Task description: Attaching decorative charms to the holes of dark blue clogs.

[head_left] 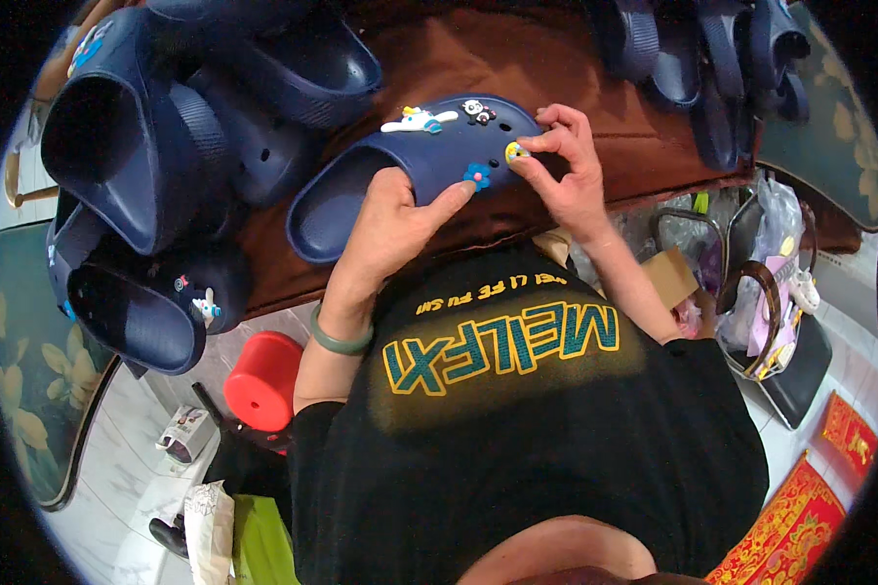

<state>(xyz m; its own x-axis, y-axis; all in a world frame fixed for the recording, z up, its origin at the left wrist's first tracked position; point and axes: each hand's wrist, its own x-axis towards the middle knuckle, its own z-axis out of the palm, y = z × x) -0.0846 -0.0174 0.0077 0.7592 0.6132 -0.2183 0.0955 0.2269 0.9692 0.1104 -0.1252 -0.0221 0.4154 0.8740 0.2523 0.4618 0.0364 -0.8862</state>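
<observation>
A navy clog (441, 151) lies across the brown cloth in front of me, its toe toward the right. My left hand (392, 226) grips the near side of it, the other fingers hidden in or behind the shoe. The left thumb reaches to a blue flower charm (476, 175). Thumb and forefinger of my right hand (568, 183) pinch a small round yellow charm (515, 153) against the toe, beside an open hole. Farther up the clog sit a white charm with blue and yellow parts (419, 120) and a black-and-white panda charm (478, 112).
Several navy clogs are piled at the left, one bearing a white charm (206, 308). More navy clogs (675, 63) stand at the back right of the brown cloth (546, 49). A red stool (263, 380) is at the lower left, a basket of bags (766, 322) at the right.
</observation>
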